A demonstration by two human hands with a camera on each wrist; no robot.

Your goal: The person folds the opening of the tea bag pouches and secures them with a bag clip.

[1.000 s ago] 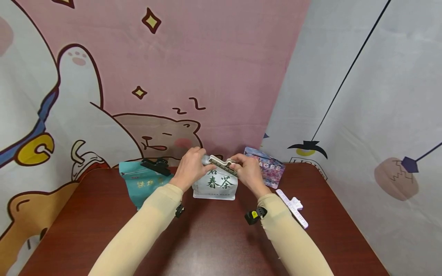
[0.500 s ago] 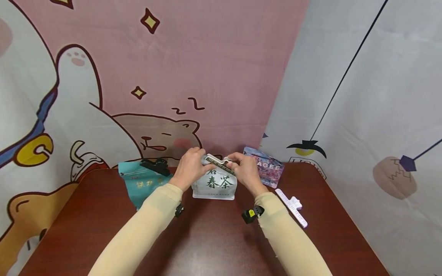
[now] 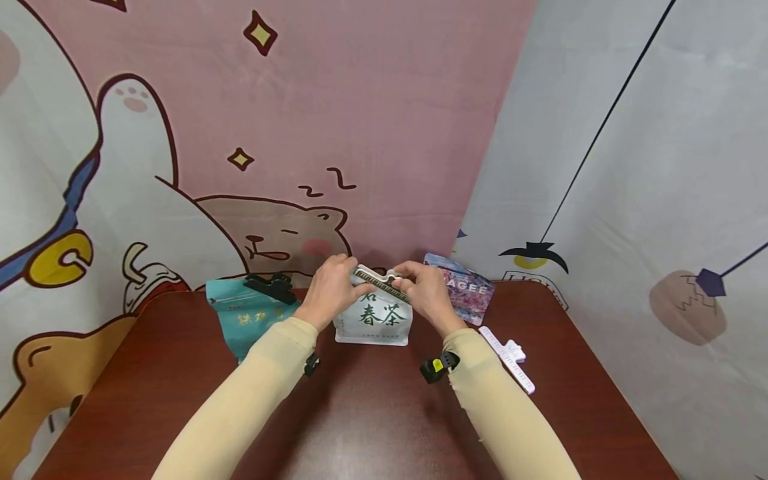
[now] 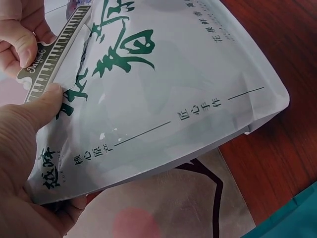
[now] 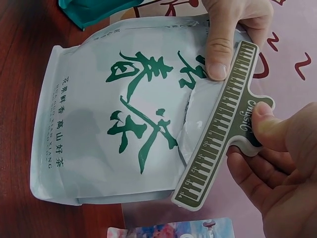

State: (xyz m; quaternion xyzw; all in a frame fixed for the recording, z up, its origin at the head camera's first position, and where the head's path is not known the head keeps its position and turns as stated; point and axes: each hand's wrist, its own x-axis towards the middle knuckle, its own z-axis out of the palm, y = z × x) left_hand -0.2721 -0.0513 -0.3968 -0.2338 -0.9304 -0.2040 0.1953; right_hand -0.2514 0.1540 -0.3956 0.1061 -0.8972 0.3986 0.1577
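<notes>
A white tea bag (image 3: pixel 373 327) with green Chinese characters stands upright on the table, its top edge folded. My left hand (image 3: pixel 333 291) pinches the bag's upper left corner, thumb on the front face. A long clip (image 5: pixel 218 129) with piano keys and "Music" printed on it lies along the folded top. In the right wrist view my right hand (image 5: pixel 287 158) pinches the clip's handle between thumb and fingers. The left wrist view shows my left thumb (image 4: pixel 47 106) beside the clip's end.
A teal pouch (image 3: pixel 249 327) carrying a black clip (image 3: pixel 271 288) stands at left. Behind my right hand leans a pink-blue pouch (image 3: pixel 468 293). A white ruler-like clip (image 3: pixel 509 360) lies on the brown table (image 3: pixel 372 413) at right. A printed cloth (image 3: pixel 408 133) hangs behind.
The clip has shifted slightly left and up along the bag's top, with my right hand moving along. My left hand keeps its hold on the bag's corner.
</notes>
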